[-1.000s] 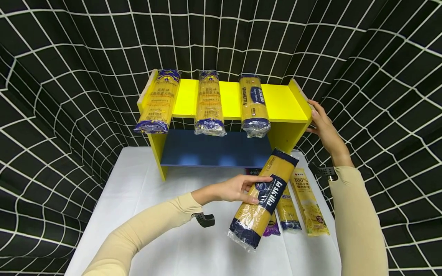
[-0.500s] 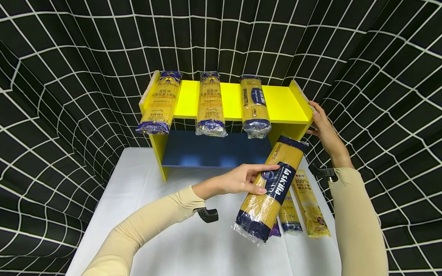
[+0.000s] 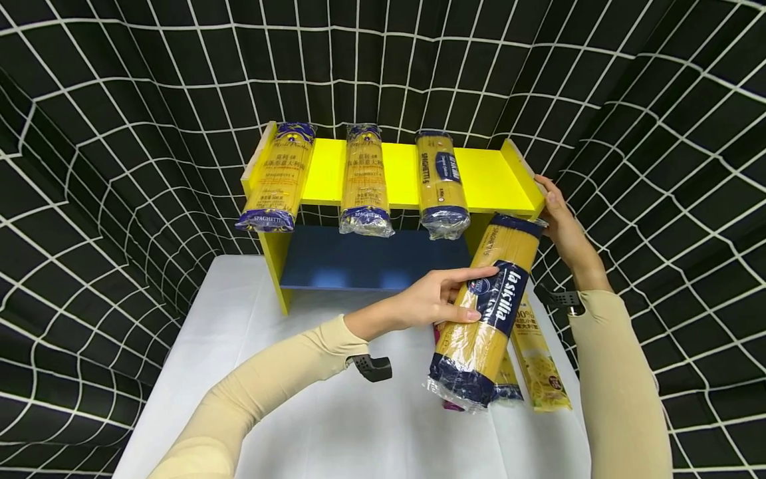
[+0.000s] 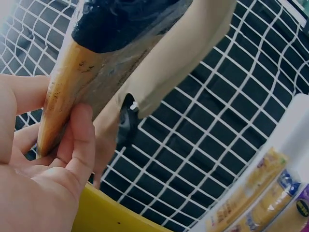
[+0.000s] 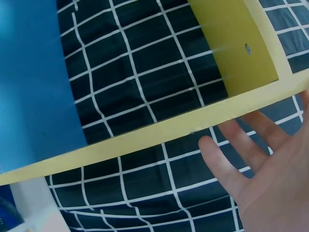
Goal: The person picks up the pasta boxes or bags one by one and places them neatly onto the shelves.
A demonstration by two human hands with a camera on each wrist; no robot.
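Note:
My left hand (image 3: 427,299) grips a yellow spaghetti pack (image 3: 509,246) with navy ends and a "la sicilia" label, thumb and fingers around its left side. The pack tilts in front of the shelf's right end, its top overlapping the upper board in the head view. In the left wrist view, the pack (image 4: 99,72) sits between thumb and fingers. My right hand (image 3: 565,229) touches the outside of the yellow shelf's (image 3: 487,176) right side panel. The right wrist view shows those fingers (image 5: 241,145) extended along the panel's edge, holding nothing loose.
Three spaghetti packs lie on the upper board: left (image 3: 281,173), middle (image 3: 364,176) and right (image 3: 439,179). Below is a blue board (image 3: 371,259). On the white table (image 3: 335,412) lie a long pasta pack (image 3: 541,366) and others partly hidden behind the held one. Black gridded cloth surrounds everything.
The left hand has carried the spaghetti pack up and to the right, toward the shelf's right end, and the pack stands a little more upright. The right hand stays at the side panel.

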